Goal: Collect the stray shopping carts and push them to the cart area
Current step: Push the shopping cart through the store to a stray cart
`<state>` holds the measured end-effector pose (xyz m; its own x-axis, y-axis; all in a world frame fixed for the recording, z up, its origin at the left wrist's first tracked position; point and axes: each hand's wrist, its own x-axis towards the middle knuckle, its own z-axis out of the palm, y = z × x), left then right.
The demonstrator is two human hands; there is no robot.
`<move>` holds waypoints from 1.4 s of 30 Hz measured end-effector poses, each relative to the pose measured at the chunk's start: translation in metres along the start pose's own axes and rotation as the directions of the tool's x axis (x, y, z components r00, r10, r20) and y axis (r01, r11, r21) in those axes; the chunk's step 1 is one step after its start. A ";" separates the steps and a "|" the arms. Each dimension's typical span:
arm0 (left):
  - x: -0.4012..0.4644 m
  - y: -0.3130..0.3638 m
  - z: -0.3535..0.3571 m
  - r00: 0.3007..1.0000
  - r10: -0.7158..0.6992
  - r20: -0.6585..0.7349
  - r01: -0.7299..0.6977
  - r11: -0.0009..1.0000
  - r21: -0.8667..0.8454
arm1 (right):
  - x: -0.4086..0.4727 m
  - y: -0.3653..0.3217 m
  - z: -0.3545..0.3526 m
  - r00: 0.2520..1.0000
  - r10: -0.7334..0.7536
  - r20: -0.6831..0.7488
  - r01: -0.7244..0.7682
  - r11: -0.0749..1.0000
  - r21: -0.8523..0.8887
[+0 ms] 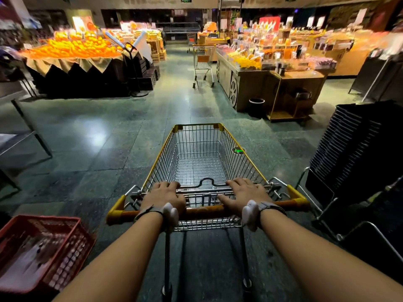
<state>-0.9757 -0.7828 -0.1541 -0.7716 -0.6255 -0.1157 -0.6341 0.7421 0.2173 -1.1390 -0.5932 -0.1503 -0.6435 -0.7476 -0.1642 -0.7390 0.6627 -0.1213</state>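
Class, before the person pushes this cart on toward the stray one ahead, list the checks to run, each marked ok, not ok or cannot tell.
1. Left hand on the cart handle: ok.
2. Right hand on the handle: ok.
3. Basket of the near cart empty: ok.
4. Aisle floor up to the stray cart free: ok.
5. Red crate clear of the wheels: ok, it sits off to the left.
6. Wheels rolling freely: cannot tell.
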 end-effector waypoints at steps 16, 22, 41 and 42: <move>0.341 0.038 -0.038 0.999 0.004 0.045 -0.001 0.998 -0.069 | 0.323 0.080 -0.068 0.999 0.036 -0.011 -0.036 0.999 -0.005; 0.494 0.060 -0.048 0.999 0.009 0.043 -0.006 0.998 -0.070 | 0.469 0.126 -0.097 1.000 0.030 0.005 -0.030 1.000 -0.009; 0.915 0.126 -0.081 0.999 -0.036 0.010 0.037 0.994 -0.105 | 0.874 0.252 -0.177 1.000 -0.019 -0.007 0.019 1.000 0.016; 0.946 0.127 -0.083 0.999 -0.038 0.012 0.039 0.994 -0.098 | 0.903 0.257 -0.182 1.000 -0.010 -0.009 0.010 1.000 0.008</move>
<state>-1.7821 -1.3006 -0.1554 -0.7478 -0.6499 -0.1356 -0.6554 0.6901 0.3069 -1.9468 -1.1059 -0.1515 -0.6378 -0.7545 -0.1547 -0.7437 0.6556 -0.1310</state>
